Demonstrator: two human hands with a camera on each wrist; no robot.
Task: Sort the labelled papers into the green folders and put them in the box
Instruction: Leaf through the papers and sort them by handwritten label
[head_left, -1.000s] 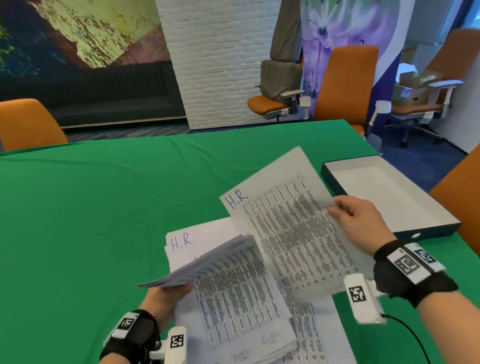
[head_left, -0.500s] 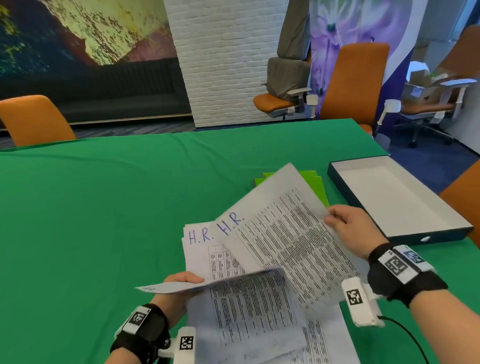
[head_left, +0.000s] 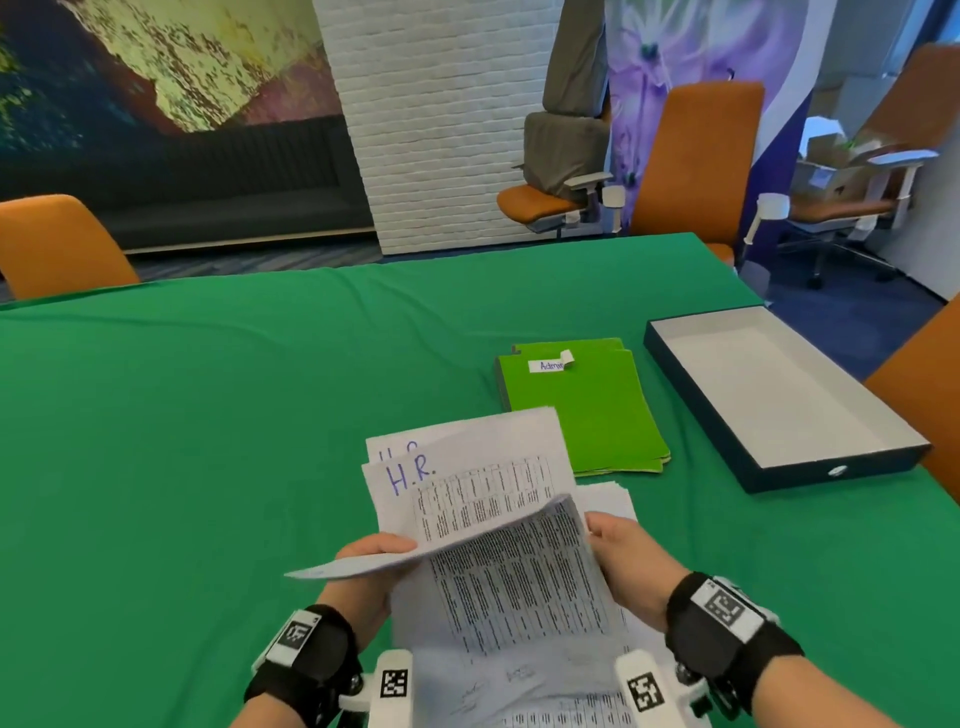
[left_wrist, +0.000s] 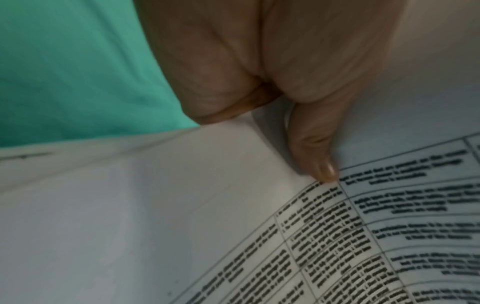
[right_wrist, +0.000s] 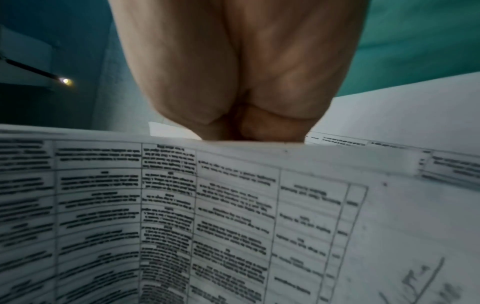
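A sheaf of printed papers (head_left: 509, 577) curls up between my hands near the table's front edge. My left hand (head_left: 374, 558) grips its left side, with the thumb (left_wrist: 311, 156) on top of the sheets. My right hand (head_left: 618, 551) pinches the right edge, its fingertips hidden behind the paper (right_wrist: 233, 205). Just beyond lies a small pile of sheets marked "H.R." (head_left: 410, 475) in blue. The green folders (head_left: 587, 415) lie stacked further back on the right, the top one labelled "Admin". To their right stands the open shallow box (head_left: 727, 426), dark outside, white inside, with nothing in it.
A green cloth covers the table (head_left: 208, 415). More printed sheets (head_left: 608, 499) lie under the sheaf. Orange chairs stand at the far left (head_left: 57, 244), behind the table (head_left: 696, 156) and at the right edge (head_left: 930, 384).
My right hand laid its "H.R." sheet on the "H.R." pile and came back to the sheaf's right edge. The green folders have come into full view.
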